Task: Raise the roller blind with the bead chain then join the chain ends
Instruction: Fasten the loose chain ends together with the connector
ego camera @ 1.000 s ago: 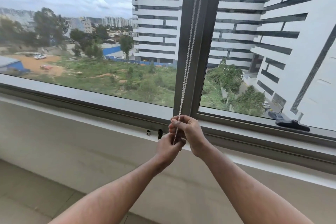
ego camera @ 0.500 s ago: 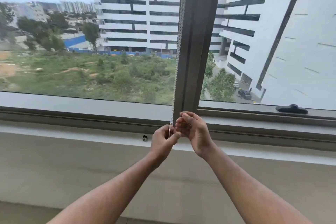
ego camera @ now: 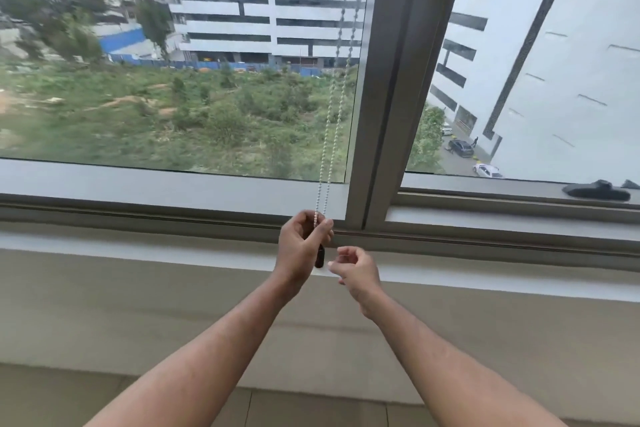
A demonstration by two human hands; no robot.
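Observation:
A white bead chain (ego camera: 334, 135) hangs in two strands in front of the left window pane, just left of the grey mullion (ego camera: 388, 80). Both strands run down into my left hand (ego camera: 301, 246), which pinches them at the level of the lower window frame. A small dark piece (ego camera: 319, 256) shows below that hand's fingers. My right hand (ego camera: 356, 270) is lower and to the right, apart from the chain, with its fingers loosely curled and nothing in them. The roller blind itself is out of view above.
A grey window frame and a white sill ledge (ego camera: 138, 243) run across the view. A black window handle (ego camera: 595, 190) lies on the right pane's frame. Below the sill is a plain beige wall (ego camera: 138, 315), then tiled floor.
My right hand has let go of the chain and dropped down to the right. My left hand still holds the strands. The view has shifted lower and to the right.

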